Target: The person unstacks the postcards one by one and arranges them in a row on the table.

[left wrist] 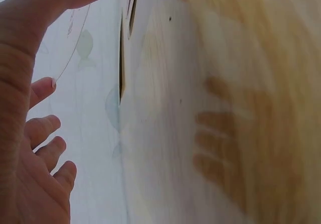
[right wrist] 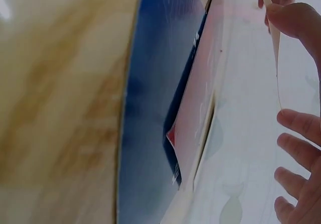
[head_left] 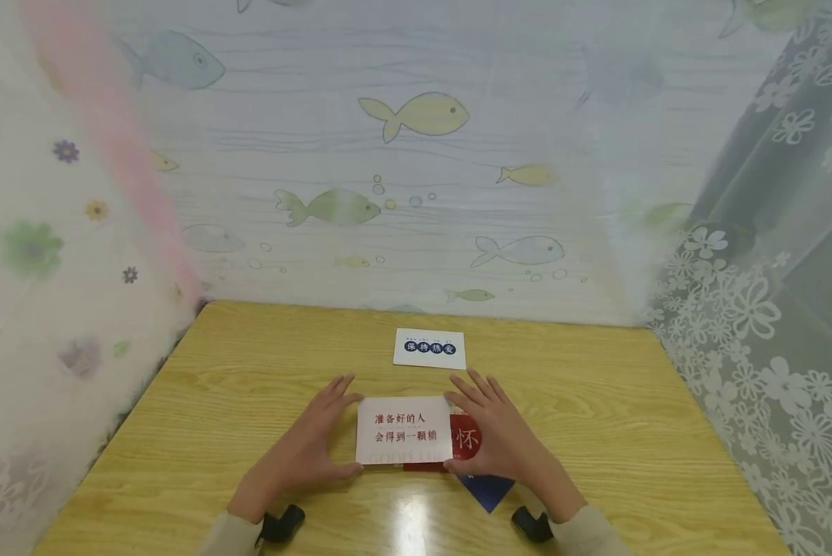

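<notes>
Pale sleeves (head_left: 589, 533) enter at the lower edge of the head view, each with a black wrist device (head_left: 283, 525) beside it, and lead to two bare hands grasping one card between them. Left hand (head_left: 304, 444): thumb at the lower left corner, index finger at the upper left, the remaining fingers extended past the edge. Right hand (head_left: 509, 440): the same grip mirrored at the right corners. The grasped object, a white card with red Chinese lettering (head_left: 403, 428), is held with its printed face toward the head camera, above the near middle of the yellow wood-grain worktop (head_left: 596, 409); both wrist views show it raised clear of the surface. Below it, and partly hidden by it and by the right hand, lies a red card (head_left: 466, 454) with white characters. Overlapped by the red card is a dark blue card (head_left: 487, 491), one corner of which points toward the viewer. Beyond the hands, well within the far edge, lies a white card with four blue discs (head_left: 429, 348), its characters set in white on the discs. Background: a fish-print sheet (head_left: 422, 255) behind, a flower-print sheet (head_left: 40, 309) to the left and white floral lace (head_left: 770, 371) to the right.
</notes>
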The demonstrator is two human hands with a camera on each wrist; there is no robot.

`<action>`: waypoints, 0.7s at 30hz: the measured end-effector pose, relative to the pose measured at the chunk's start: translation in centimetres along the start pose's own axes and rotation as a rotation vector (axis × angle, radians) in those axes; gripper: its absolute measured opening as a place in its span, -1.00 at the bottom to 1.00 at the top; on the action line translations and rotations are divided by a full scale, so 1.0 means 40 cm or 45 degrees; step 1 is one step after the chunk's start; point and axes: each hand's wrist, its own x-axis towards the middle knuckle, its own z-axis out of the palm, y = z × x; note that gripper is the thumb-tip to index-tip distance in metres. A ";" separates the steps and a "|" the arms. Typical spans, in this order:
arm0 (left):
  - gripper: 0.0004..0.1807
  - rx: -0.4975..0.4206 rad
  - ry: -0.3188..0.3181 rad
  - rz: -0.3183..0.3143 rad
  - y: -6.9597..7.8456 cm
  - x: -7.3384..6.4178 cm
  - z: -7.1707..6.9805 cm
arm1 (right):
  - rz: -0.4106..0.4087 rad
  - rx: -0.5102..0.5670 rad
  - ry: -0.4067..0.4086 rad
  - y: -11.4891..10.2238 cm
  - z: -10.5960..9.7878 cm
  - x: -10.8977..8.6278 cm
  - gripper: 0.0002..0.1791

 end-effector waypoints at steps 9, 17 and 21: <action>0.12 0.171 -0.004 0.056 -0.016 0.023 -0.017 | 0.003 0.012 -0.027 0.012 0.001 0.029 0.11; 0.10 0.301 -0.013 0.077 -0.028 0.037 -0.034 | -0.010 0.011 -0.030 0.014 0.007 0.060 0.08; 0.07 0.309 -0.018 0.082 -0.043 0.046 -0.041 | -0.014 -0.014 -0.040 0.018 0.018 0.079 0.08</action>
